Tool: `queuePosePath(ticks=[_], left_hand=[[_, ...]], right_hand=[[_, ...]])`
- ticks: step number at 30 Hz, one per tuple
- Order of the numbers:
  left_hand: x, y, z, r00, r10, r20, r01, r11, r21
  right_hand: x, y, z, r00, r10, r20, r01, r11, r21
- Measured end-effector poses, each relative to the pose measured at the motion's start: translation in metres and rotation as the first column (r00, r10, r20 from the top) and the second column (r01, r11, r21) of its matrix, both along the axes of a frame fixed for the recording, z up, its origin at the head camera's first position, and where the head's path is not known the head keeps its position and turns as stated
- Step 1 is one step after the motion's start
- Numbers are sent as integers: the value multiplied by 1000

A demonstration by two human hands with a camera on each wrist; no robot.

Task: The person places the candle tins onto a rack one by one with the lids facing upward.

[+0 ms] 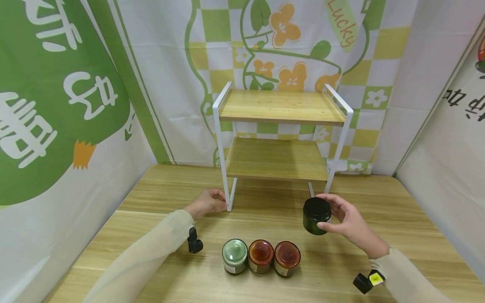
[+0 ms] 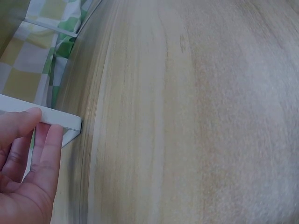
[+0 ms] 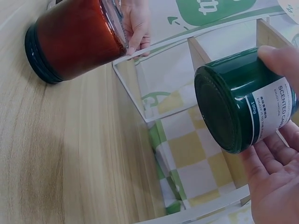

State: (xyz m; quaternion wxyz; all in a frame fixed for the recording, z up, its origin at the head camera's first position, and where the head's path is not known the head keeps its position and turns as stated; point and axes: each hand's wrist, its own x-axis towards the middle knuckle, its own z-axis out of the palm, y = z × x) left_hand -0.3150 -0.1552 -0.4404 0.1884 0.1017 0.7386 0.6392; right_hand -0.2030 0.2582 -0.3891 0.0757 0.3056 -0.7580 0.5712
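My left hand (image 1: 207, 202) pinches the lower front corner of a white-framed wooden shelf rack (image 1: 278, 158) between thumb and fingers. Close up, the left wrist view has the thumb and fingertips on the white metal bar (image 2: 51, 114). On the right, my right hand (image 1: 350, 221) grips a dark green glass candle jar (image 1: 316, 215) by its side, in front of the rack's right leg. Its black lid faces up; a white "SCENTED CAN..." label (image 3: 271, 109) shows in the right wrist view, where fingers partly hide the jar.
A pale green jar (image 1: 235, 256) and two amber-red jars (image 1: 261, 256) (image 1: 287, 258) stand in a row on the wooden table (image 1: 189, 282). In the right wrist view, one red jar (image 3: 77, 37) rests on its dark lid. Printed cloth (image 1: 174, 63) hangs behind the rack.
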Motion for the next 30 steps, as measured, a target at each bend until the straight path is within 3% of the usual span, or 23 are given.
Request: queuePosePath(ticks=[20,25,30], left_hand=[[-1,0,-3,1000,0,-14,0,1000,0],[0,-1,-2,1000,-7,-17,6,1000,-8],[-2,-1,-1,1000,-10,-6,10,1000,-6]], right_hand=[[5,-5,20,997,-28,65,35,994,-99],[5,-10,35,996,-20,82,30,993,-115],[3,-18,61,998,5,67,5,989,-151]])
